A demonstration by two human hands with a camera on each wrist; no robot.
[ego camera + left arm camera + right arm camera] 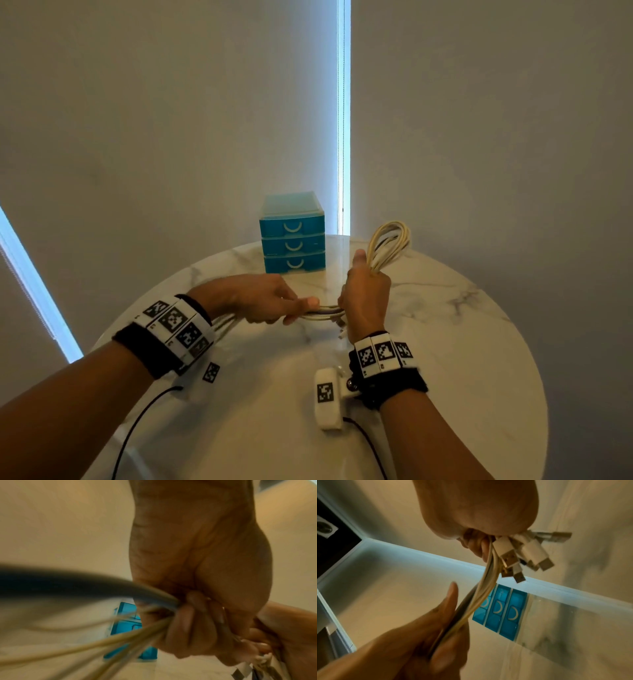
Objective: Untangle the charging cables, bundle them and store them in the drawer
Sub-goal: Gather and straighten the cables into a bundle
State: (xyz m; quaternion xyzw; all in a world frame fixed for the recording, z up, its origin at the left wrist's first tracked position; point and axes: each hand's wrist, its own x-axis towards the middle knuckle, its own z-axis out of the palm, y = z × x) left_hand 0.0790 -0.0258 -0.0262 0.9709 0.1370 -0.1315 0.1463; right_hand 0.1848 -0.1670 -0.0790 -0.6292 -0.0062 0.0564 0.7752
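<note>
Several cream charging cables (388, 245) and one dark cable (72, 586) are gathered in a bundle above the marble table (445, 325). My right hand (364, 294) grips the bundle in a fist, with the looped end standing up above it. White USB plugs (522, 553) hang out below that fist. My left hand (270, 301) pinches the strands (325, 310) that run sideways between the two hands; the rest trails back under my left wrist. A blue three-drawer box (293, 236) stands behind the hands, all drawers closed.
The round table's rim (534, 394) curves close on the right and front. Black sensor leads (137, 428) trail from both wrists over the near tabletop. Pale blinds (171, 120) hang right behind the drawer box.
</note>
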